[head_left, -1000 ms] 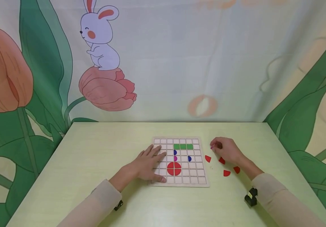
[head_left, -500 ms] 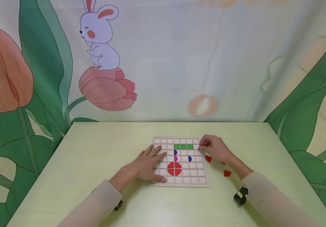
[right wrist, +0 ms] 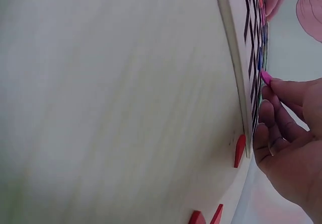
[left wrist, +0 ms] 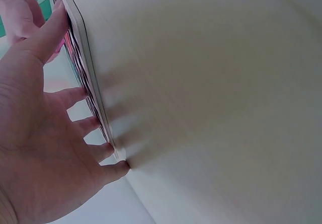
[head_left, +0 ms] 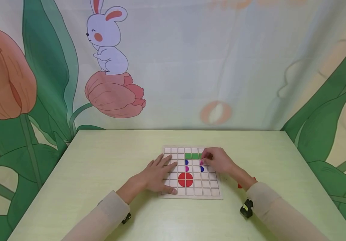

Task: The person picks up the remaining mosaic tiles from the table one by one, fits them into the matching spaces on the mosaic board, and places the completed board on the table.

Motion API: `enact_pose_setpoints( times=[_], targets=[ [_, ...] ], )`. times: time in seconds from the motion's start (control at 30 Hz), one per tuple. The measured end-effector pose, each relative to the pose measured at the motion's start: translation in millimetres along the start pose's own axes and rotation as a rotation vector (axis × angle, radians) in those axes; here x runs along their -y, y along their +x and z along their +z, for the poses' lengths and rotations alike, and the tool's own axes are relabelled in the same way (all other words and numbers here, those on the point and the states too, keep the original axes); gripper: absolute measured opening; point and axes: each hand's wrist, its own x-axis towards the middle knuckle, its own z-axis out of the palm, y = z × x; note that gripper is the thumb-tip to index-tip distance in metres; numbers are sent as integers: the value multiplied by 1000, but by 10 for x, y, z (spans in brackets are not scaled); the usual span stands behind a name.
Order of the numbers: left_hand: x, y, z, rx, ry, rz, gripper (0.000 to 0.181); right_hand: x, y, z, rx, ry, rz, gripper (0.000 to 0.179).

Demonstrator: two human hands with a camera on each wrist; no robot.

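Note:
A white board with a grid of square cells lies on the table. My left hand rests spread over the board's left side, fingers straight. Between thumb and fingertips, my right hand pinches a small pink half-round piece, low over the board's right part, just above a blue half-round piece. Other pieces sit in the cells: green squares, a blue half-round, a pink half-round and red quarter pieces forming a disc.
Loose red quarter pieces lie on the table right of the board, partly hidden by my right arm in the head view; the right wrist view shows one red piece near the board's edge. A printed curtain hangs behind the table.
My right hand has moved left from the table beside the board to over its right part, carrying the pink piece. The left hand has stayed in place.

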Motion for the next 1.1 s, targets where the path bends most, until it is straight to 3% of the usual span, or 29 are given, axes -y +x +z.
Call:
enact_pose_setpoints(
  times=[0.5, 1.1],
  targets=[
    [1, 0, 9, -1, -1, -5, 110, 14, 30, 67, -6, -76, 1, 5],
    [-10, -13, -10, -4, -23, 0, 110, 2, 41, 61, -3, -59, 14, 8]
  ],
)
